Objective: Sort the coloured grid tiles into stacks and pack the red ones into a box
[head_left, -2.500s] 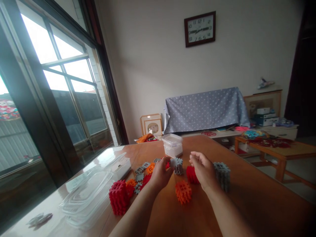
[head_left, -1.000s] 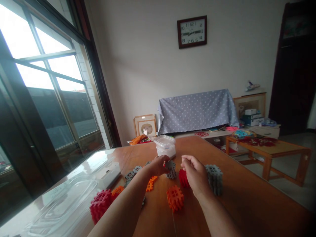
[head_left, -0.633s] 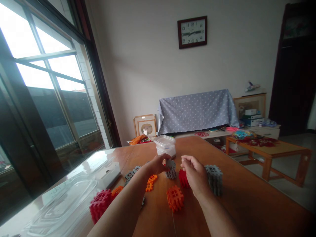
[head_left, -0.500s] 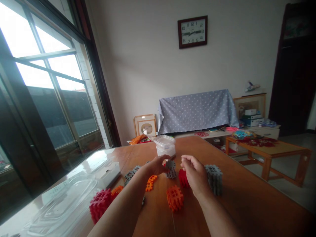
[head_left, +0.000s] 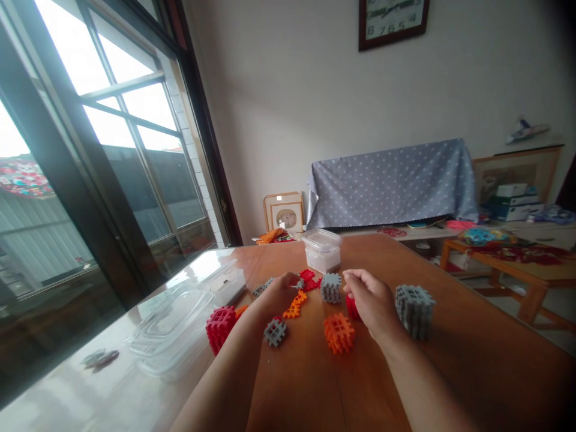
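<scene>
My left hand (head_left: pixel 279 288) reaches low over loose flat pieces on the wooden table (head_left: pixel 450 372), fingers bent, with a small grey piece (head_left: pixel 299 283) at its fingertips. My right hand (head_left: pixel 371 303) hovers with curled fingers just in front of a red cube (head_left: pixel 350 307), which it partly hides; I cannot see anything in its fingers. A small grey cube (head_left: pixel 330 288) stands between the hands. An orange cube (head_left: pixel 339 333) sits nearer me. A larger grey cube (head_left: pixel 414 310) stands right of my right hand. A flat grey piece (head_left: pixel 275 332) and an orange piece (head_left: pixel 294 306) lie by my left forearm.
A lidded clear tub (head_left: pixel 321 250) stands behind the pieces. A red cube (head_left: pixel 220 327), clear plastic trays (head_left: pixel 173 327) and a white box (head_left: pixel 222 285) lie at the left by the window. A low table (head_left: pixel 508 258) and a covered bench (head_left: pixel 391 180) are beyond.
The view tipped down and moved. My left hand dropped from the small grey cube to the loose pieces on the table. The grey cube now stands free. My right hand stayed curled by the red cube.
</scene>
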A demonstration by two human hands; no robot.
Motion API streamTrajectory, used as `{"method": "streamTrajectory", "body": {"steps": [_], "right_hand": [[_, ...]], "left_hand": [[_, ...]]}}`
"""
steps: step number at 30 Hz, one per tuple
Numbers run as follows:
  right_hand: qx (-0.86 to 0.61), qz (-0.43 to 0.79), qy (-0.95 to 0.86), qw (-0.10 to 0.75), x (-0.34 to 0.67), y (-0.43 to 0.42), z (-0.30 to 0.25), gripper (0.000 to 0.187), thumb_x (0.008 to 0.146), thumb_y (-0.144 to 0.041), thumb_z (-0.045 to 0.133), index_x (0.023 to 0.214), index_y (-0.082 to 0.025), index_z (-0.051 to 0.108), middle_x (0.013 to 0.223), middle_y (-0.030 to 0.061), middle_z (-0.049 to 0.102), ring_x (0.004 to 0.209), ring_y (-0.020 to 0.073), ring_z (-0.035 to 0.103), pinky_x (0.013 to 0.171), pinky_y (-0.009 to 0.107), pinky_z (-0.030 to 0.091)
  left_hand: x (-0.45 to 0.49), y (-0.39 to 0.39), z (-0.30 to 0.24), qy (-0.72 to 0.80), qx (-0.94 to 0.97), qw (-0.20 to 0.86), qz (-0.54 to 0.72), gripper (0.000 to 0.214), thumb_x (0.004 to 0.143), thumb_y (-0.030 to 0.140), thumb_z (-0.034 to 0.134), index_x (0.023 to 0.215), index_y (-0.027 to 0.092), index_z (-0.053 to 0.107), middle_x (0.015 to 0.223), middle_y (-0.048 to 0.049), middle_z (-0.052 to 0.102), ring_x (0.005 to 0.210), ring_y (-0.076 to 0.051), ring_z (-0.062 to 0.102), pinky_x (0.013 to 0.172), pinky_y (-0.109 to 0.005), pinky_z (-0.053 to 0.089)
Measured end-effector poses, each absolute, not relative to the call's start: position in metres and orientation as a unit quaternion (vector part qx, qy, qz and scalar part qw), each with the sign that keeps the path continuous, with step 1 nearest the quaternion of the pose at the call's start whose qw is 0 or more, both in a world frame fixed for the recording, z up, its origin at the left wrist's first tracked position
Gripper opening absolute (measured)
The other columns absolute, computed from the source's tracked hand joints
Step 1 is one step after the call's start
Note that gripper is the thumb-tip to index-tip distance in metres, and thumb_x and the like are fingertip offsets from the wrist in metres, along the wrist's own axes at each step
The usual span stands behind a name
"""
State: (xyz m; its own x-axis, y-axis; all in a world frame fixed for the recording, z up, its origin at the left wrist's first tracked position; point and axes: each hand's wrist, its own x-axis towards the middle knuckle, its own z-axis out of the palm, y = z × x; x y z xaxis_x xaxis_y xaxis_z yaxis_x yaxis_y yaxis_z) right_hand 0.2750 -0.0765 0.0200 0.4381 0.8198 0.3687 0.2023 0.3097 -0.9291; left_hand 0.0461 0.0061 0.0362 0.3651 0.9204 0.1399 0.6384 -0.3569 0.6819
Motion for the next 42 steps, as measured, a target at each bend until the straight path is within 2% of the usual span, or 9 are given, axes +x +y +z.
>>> {"method": "streamTrajectory", "body": {"steps": [3, 5, 10, 16, 23, 29, 36, 39, 42], "right_hand": [[-0.542, 0.232, -0.503, 0.633, 0.271, -0.079, 0.021, 0.041, 0.088, -0.056, 0.058, 0.096, -0.019, 0.073, 0.073, 0.0039, 0.071, 0.068, 0.0198, 0.065, 0.062, 0.027, 0.048], [-0.549, 0.221, -0.517, 0.618, 0.269, -0.080, 0.022, 0.041, 0.088, -0.056, 0.057, 0.097, -0.019, 0.073, 0.074, 0.0039, 0.072, 0.068, 0.0196, 0.065, 0.062, 0.027, 0.047], [-0.563, 0.212, -0.531, 0.597, 0.268, -0.084, 0.024, 0.042, 0.089, -0.058, 0.055, 0.097, -0.020, 0.073, 0.072, 0.0030, 0.072, 0.066, 0.0193, 0.064, 0.062, 0.028, 0.047], [-0.572, 0.209, -0.529, 0.591, 0.268, -0.085, 0.025, 0.041, 0.089, -0.057, 0.054, 0.096, -0.020, 0.071, 0.074, 0.0031, 0.072, 0.067, 0.0196, 0.064, 0.062, 0.028, 0.046], [-0.568, 0.208, -0.525, 0.598, 0.270, -0.084, 0.022, 0.042, 0.089, -0.058, 0.057, 0.099, -0.021, 0.072, 0.075, 0.0033, 0.071, 0.070, 0.0198, 0.065, 0.065, 0.028, 0.047], [-0.560, 0.239, -0.455, 0.650, 0.277, -0.080, 0.021, 0.046, 0.086, -0.060, 0.061, 0.101, -0.019, 0.073, 0.074, 0.0029, 0.069, 0.067, 0.0175, 0.061, 0.062, 0.026, 0.046], [-0.508, 0.240, -0.595, 0.574, 0.256, -0.091, 0.028, 0.038, 0.093, -0.054, 0.056, 0.103, -0.020, 0.071, 0.078, 0.0027, 0.070, 0.075, 0.0192, 0.064, 0.070, 0.028, 0.050], [-0.498, 0.211, -0.652, 0.532, 0.247, -0.095, 0.026, 0.038, 0.093, -0.049, 0.058, 0.118, -0.023, 0.067, 0.086, 0.0026, 0.070, 0.079, 0.0195, 0.065, 0.075, 0.030, 0.052], [-0.481, 0.171, -0.702, 0.497, 0.241, -0.097, 0.023, 0.045, 0.087, -0.043, 0.068, 0.129, -0.026, 0.062, 0.111, 0.0057, 0.069, 0.098, 0.0220, 0.066, 0.088, 0.034, 0.053]], "left_hand": [[0.031, -0.022, 0.036, 0.520, 0.786, 0.239, 0.233, 0.031, 0.075, 0.017, 0.060, 0.106, 0.018, 0.067, 0.105, -0.0096, 0.071, 0.100, -0.028, 0.064, 0.088, -0.038, 0.049], [0.025, -0.040, 0.036, 0.534, 0.793, 0.205, 0.210, 0.036, 0.071, 0.019, 0.065, 0.108, 0.019, 0.066, 0.112, -0.0128, 0.070, 0.106, -0.033, 0.063, 0.092, -0.043, 0.046], [0.022, -0.066, 0.029, 0.576, 0.808, 0.096, 0.079, 0.043, 0.065, 0.021, 0.069, 0.108, 0.022, 0.065, 0.121, -0.0181, 0.065, 0.109, -0.043, 0.061, 0.083, -0.047, 0.048], [0.019, -0.066, 0.018, 0.554, 0.812, 0.104, 0.150, 0.022, 0.064, 0.012, 0.065, 0.083, 0.023, 0.064, 0.103, -0.0142, 0.068, 0.099, -0.038, 0.061, 0.078, -0.043, 0.045], [0.017, -0.062, 0.019, 0.515, 0.812, 0.125, 0.245, 0.016, 0.069, 0.014, 0.063, 0.081, 0.024, 0.066, 0.092, -0.0103, 0.069, 0.091, -0.031, 0.060, 0.075, -0.036, 0.040], [0.032, -0.058, 0.017, 0.474, 0.725, 0.326, 0.380, 0.009, 0.082, 0.029, 0.064, 0.082, 0.021, 0.066, 0.077, -0.0036, 0.064, 0.070, -0.017, 0.056, 0.063, -0.027, 0.038], [0.048, -0.057, 0.010, 0.404, 0.513, 0.579, 0.489, 0.030, 0.081, 0.042, 0.074, 0.083, 0.018, 0.056, 0.068, 0.0017, 0.057, 0.056, -0.009, 0.048, 0.054, -0.021, 0.037], [0.050, -0.059, 0.011, 0.370, 0.438, 0.647, 0.502, 0.028, 0.083, 0.039, 0.074, 0.088, 0.018, 0.056, 0.075, 0.0001, 0.059, 0.062, -0.010, 0.054, 0.060, -0.022, 0.046], [0.051, -0.061, 0.013, 0.344, 0.372, 0.695, 0.511, 0.015, 0.085, 0.025, 0.068, 0.093, 0.017, 0.058, 0.083, -0.0028, 0.062, 0.070, -0.012, 0.060, 0.068, -0.027, 0.053]]}}
